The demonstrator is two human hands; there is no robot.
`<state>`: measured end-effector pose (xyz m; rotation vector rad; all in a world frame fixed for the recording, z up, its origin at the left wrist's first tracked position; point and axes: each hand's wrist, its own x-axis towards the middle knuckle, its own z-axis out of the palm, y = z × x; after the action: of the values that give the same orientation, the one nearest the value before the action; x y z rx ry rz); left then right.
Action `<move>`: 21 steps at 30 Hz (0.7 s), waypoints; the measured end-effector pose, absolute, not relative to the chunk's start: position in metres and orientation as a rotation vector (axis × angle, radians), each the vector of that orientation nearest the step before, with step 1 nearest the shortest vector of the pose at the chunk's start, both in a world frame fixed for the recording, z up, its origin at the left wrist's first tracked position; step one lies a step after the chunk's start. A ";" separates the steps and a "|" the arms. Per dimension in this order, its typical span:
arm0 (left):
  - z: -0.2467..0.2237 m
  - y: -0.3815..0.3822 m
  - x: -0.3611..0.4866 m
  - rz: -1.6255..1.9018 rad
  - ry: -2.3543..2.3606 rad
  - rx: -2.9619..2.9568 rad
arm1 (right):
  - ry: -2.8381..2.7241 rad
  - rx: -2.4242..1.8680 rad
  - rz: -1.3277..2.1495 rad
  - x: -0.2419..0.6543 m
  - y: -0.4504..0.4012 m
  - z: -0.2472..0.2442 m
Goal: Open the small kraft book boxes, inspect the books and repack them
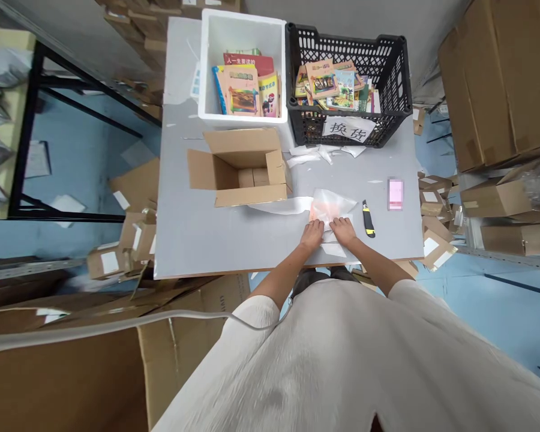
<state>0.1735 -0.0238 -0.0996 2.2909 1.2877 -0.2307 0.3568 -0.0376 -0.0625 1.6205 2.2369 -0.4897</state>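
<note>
- I see a translucent white wrapping sheet (337, 200) lying near the front edge of the grey table (198, 240), right of the middle, with a pinkish-orange item (324, 211) showing through it; the wrap blurs what that item is
- On my feed the left hand (314, 233) has its fingers bent down onto the near left part of the wrapping, in contact with it; I cannot tell whether they pinch it or only press
- The right hand (342, 231) touches the near right part in the same way, fingers partly curled, a narrow gap between the two hands; I cannot tell how firm its hold is either
- Just left of the wrapping I have a long white strip (281, 206), running under the front of an open cardboard box (252, 197) with its flaps spread
- To the right I make out a black-and-yellow utility knife (368, 219), and beyond it a phone (395, 194) with a pink screen
- At the back I see a white foam box (243, 122) and, right beside it, a black plastic crate (389, 126), both holding books, the crate bearing a handwritten paper label (348, 128)
- White scraps (306, 157) lie in front of the crate
- Around the table I see cartons (110, 261) on the floor
</note>
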 end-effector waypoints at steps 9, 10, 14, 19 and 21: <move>-0.057 -0.005 0.170 -0.087 1.337 2.235 | 2.328 1.822 -0.619 0.363 -0.019 -0.026; -0.049 0.000 0.169 -0.044 1.351 2.232 | 2.354 1.855 -0.618 0.365 -0.015 -0.020; -0.014 0.020 0.166 0.231 1.415 2.269 | 2.451 1.975 -0.613 0.375 0.004 0.009; 0.026 0.044 0.169 0.440 1.382 2.207 | 2.572 2.135 -0.609 0.378 0.025 0.047; 0.038 0.053 0.169 0.509 1.404 2.190 | 2.617 2.195 -0.620 0.375 0.029 0.059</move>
<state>0.1694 0.0529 0.0378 2.1896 1.4036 0.5094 0.3752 0.0292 0.0592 2.1953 2.6173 -0.6205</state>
